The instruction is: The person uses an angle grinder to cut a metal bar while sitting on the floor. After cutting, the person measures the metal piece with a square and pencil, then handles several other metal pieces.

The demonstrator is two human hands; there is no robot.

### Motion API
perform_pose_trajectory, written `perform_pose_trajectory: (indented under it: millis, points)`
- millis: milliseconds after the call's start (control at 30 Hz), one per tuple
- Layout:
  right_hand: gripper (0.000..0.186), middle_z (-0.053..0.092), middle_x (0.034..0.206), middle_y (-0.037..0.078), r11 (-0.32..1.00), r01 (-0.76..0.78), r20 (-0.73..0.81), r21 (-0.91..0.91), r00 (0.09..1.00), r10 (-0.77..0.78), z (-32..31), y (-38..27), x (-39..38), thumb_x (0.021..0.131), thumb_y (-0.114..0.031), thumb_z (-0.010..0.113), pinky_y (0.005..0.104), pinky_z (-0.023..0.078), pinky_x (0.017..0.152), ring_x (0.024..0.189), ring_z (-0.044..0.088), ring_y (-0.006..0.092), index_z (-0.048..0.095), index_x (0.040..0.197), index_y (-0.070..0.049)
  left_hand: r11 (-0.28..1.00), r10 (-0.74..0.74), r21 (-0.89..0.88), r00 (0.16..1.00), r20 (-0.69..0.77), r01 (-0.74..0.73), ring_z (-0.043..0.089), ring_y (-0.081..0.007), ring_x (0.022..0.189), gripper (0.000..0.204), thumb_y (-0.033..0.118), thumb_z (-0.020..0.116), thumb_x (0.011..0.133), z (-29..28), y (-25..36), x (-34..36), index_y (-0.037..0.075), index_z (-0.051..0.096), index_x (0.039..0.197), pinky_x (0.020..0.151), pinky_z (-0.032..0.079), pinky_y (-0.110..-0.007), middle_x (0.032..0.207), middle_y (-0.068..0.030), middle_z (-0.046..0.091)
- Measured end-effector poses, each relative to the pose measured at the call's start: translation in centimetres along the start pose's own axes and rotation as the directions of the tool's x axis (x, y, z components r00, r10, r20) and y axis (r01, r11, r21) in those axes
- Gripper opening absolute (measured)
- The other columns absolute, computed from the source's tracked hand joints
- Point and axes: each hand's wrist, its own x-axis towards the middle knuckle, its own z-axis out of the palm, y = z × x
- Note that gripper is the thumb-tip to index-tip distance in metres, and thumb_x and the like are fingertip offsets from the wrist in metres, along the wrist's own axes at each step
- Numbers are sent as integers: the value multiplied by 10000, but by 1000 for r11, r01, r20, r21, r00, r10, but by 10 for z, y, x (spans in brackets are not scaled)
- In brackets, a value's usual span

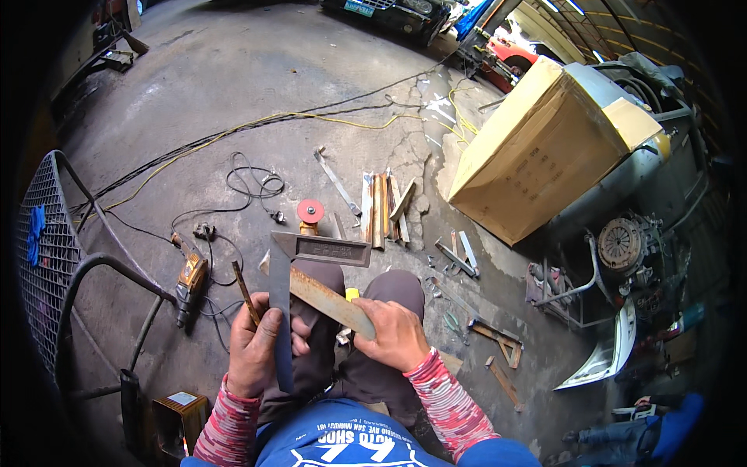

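Note:
My left hand [258, 346] is closed around the blade of a metal try square [282, 327], whose dark stock points right above my knees. A thin brown stick [244, 289], perhaps a pencil, juts up from between the same thumb and fingers. In my right hand [394, 335] I grip the near end of a rusty flat metal bar [327, 300]. It slants up and left, and its far part meets the square's blade. Just beyond stands an angle grinder [310, 218] with a red disc.
A yellow power drill [191, 279] and its cord lie left, near a mesh-backed metal chair [101, 268]. Several metal strips [380, 208] lie ahead. To the right are a large cardboard box [537, 148], metal brackets [498, 341] and a round clutch part [621, 241]. Cables [257, 124] cross the floor.

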Motion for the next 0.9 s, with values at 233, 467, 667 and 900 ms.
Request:
perform_pose_trajectory:
  millis: [233, 467, 667, 900]
  points:
    - [403, 707, 1046, 152, 986, -119, -134, -121, 986, 102, 16, -17, 12, 770, -122, 636, 489, 472, 886, 1043, 613, 373, 659, 1157, -10, 988, -144, 48, 989, -17, 145, 750, -242, 714, 293, 226, 541, 1128, 15, -16, 1, 3, 459, 1299, 617, 604, -299, 1003, -246, 751]
    - [376, 700, 1049, 148, 992, -121, -190, -23, 975, 114, 27, 1, 23, 787, -122, 665, 507, 524, 859, 985, 655, 379, 668, 1152, -35, 975, -192, 98, 978, -81, 200, 727, -218, 658, 253, 224, 523, 1128, 5, -25, 17, 10, 467, 1251, 594, 592, -291, 993, -227, 756]
    - [372, 714, 1009, 131, 984, -176, -128, 4, 976, 175, 25, 4, 33, 811, -188, 717, 494, 514, 836, 958, 688, 365, 673, 1157, -60, 947, -304, 83, 950, -66, 309, 726, -208, 667, 259, 218, 516, 1126, 2, -28, 34, 29, 471, 1297, 607, 588, -286, 993, -201, 756]
    - [452, 726, 1040, 99, 982, -189, -118, 7, 975, 189, 27, -6, 29, 788, -223, 787, 465, 497, 832, 971, 688, 328, 678, 1205, -88, 934, -320, 155, 947, -39, 322, 711, -187, 663, 238, 213, 496, 1134, 1, -40, 42, 24, 507, 1278, 624, 590, -282, 973, -157, 747]
